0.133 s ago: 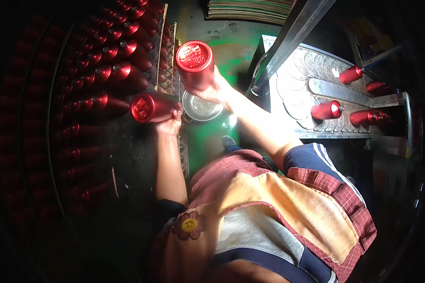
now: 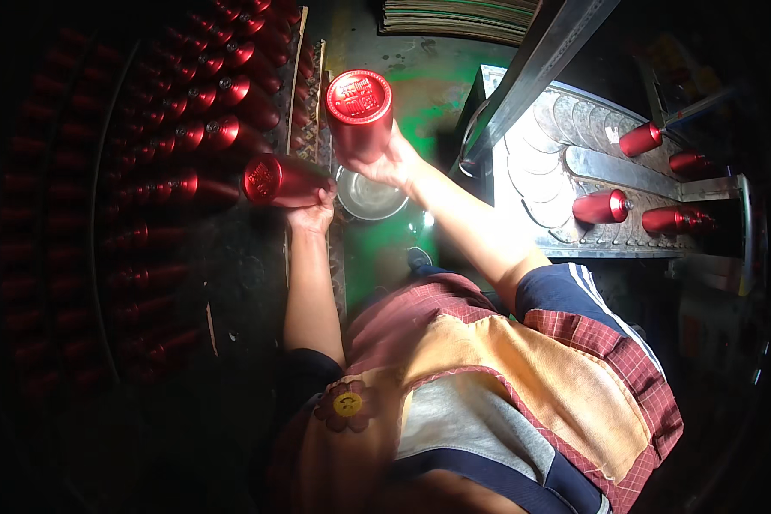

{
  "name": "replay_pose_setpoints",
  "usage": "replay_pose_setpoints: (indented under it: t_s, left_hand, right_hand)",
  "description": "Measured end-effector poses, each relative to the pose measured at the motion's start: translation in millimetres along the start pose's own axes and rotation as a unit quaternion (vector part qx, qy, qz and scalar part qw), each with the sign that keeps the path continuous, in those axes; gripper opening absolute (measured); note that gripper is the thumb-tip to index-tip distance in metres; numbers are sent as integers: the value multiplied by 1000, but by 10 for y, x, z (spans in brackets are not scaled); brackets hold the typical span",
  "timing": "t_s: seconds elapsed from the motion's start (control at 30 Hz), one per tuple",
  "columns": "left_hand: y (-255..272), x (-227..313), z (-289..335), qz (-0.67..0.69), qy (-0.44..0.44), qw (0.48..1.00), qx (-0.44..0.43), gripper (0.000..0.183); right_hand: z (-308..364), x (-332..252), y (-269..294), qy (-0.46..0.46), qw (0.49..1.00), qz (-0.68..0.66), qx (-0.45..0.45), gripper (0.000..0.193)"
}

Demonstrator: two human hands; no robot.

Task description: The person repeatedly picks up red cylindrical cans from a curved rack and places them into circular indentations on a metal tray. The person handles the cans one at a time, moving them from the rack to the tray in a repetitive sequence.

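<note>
My left hand point(image 2: 314, 212) is closed round a glossy red bottle point(image 2: 295, 182) that lies on its side, its embossed base pointing left. Beside it, my right hand point(image 2: 391, 163) grips a second red bottle point(image 2: 361, 133), held higher, with its round embossed base tilted up toward me. The two bottles are apart. Fingers on the far side of both are hidden, and so are the bottles' necks. Just behind my hands, lower down, a round metal bowl point(image 2: 370, 197) is partly covered by my right hand.
Rows of red bottles point(image 2: 223, 130) fill the dark rack on the left, necks facing right. At the right stands a brightly lit metal conveyor point(image 2: 540, 171) with overlapping plates; several red bottles point(image 2: 600, 206) are on it. A slanting metal post point(image 2: 531, 86) rises before it. Stacked sheets point(image 2: 454, 19) lie at the far side.
My left hand has moved slightly farther away with its bottle, whose base is now more in shade. My right hand and its bottle have shifted only a little.
</note>
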State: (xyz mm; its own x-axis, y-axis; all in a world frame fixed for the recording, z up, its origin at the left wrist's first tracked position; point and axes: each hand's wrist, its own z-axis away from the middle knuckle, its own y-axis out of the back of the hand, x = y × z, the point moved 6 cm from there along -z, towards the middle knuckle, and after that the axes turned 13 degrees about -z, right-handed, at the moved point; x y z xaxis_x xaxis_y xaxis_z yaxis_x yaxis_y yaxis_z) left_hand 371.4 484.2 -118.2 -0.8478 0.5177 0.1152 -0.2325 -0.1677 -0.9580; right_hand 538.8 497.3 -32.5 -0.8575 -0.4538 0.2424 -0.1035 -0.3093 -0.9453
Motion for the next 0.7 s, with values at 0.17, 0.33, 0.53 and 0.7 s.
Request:
replay_pose_setpoints:
  t_s: [0.17, 0.33, 0.53, 0.7]
  left_hand:
    - [235, 96, -217, 47, 24, 999, 11, 48]
    - [379, 74, -133, 213, 132, 965, -74, 62]
    - [578, -531, 581, -14, 165, 975, -150, 69]
    - [19, -1527, 428, -370, 56, 927, 39, 47]
  right_hand:
    - [109, -1, -93, -27, 997, -44, -58, 69]
    - [543, -164, 161, 39, 996, 84, -6, 68]
    - [2681, -790, 665, 279, 945, 141, 100, 40]
    - [4704, -1512, 428, 532, 714, 361, 279, 39]
